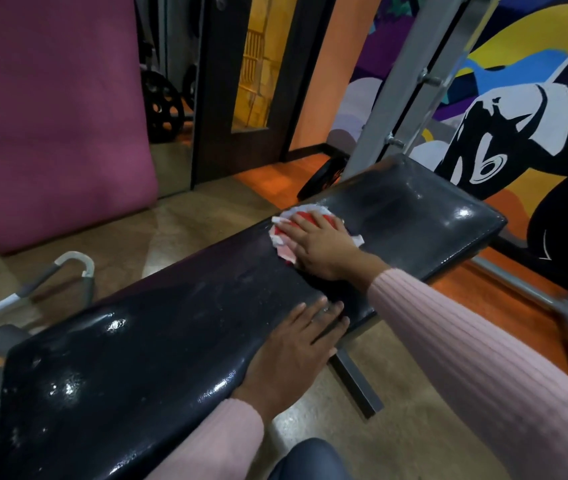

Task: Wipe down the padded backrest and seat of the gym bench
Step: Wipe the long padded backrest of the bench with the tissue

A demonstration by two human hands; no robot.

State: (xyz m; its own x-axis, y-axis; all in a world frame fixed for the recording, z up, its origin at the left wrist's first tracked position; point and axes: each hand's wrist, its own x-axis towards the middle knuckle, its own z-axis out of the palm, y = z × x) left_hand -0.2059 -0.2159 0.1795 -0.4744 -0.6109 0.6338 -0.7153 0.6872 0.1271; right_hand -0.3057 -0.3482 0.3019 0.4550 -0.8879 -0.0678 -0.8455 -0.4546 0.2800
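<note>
Black padding, glossy and speckled with wet streaks, runs diagonally across the view: the long backrest (144, 341) lies nearer the person, the shorter seat (414, 209) beyond it toward the painted wall. A red-and-white cloth (284, 237) sits where the two pads meet, pinned flat under the right hand (320, 247), whose fingers are spread and pressing rather than gripping. The left hand (296, 348) rests open and empty on the backrest's near edge, bracing. Wiping appears mid-course; the next stroke likely calls for steady downward pressure while sliding the cloth along the pad, keeping it from bunching
</note>
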